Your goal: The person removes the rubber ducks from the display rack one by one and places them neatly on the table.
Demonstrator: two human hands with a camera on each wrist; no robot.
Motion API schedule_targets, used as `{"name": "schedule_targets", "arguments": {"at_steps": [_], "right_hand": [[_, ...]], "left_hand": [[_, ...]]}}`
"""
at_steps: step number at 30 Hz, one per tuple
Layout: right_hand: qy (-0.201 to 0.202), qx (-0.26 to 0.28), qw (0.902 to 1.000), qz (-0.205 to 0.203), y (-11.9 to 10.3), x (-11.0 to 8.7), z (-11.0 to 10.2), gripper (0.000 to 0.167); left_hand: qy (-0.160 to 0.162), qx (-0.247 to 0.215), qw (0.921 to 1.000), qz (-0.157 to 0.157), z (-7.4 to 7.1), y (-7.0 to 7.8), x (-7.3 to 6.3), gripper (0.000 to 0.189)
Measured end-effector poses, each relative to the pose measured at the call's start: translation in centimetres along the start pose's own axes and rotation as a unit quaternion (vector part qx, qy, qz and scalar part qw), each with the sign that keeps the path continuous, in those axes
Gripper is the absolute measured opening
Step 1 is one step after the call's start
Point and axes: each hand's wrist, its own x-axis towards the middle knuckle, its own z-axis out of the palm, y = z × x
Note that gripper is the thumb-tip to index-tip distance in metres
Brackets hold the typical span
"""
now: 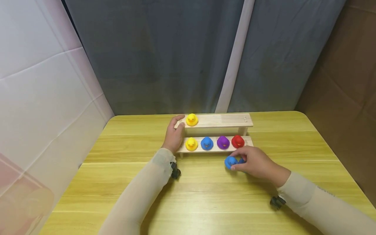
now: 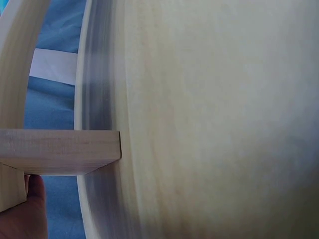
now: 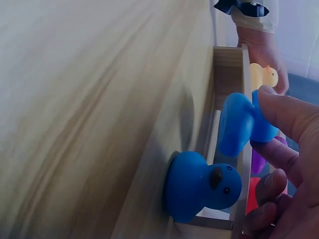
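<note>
A two-tier wooden stand [image 1: 220, 120] bears small rubber ducks. My left hand [image 1: 174, 135] grips the left end of its upper tier, thumb in front; in the left wrist view a finger shows behind the stand's leg [image 2: 10, 186]. Between thumb and fingers, my right hand [image 1: 256, 163] pinches a blue duck [image 1: 231, 162] before the lower tier. The right wrist view shows this held blue duck [image 3: 235, 124] raised above the table, and another blue duck [image 3: 189, 186] standing on the table beneath the hand, mostly hidden in the head view.
One yellow duck [image 1: 192, 119] sits at the upper tier's left end. Along the lower tier stand a yellow duck [image 1: 191, 144], a blue duck [image 1: 207, 143], a purple duck [image 1: 223, 142] and a red duck [image 1: 238, 141]. Behind the wooden table [image 1: 205, 202] hangs a grey curtain [image 1: 161, 58].
</note>
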Motion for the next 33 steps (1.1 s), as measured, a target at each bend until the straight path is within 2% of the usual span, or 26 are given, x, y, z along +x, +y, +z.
{"name": "schedule_targets", "arguments": {"at_steps": [16, 24, 33], "right_hand": [[0.019, -0.095, 0.995, -0.023, 0.3, 0.0, 0.8, 0.035], [0.014, -0.095, 0.9953, -0.007, 0.1, 0.0, 1.0, 0.036], [0.013, -0.105, 0.9944, 0.005, -0.1, 0.1, 1.2, 0.037]], "left_hand": [[0.0, 0.011, 0.9999, 0.007, 0.0, 0.1, 0.0, 0.04], [-0.001, 0.009, 0.9999, 0.005, -0.1, 0.1, 0.0, 0.04], [-0.004, 0.023, 0.9994, 0.025, -0.1, 0.0, 0.1, 0.042]]}}
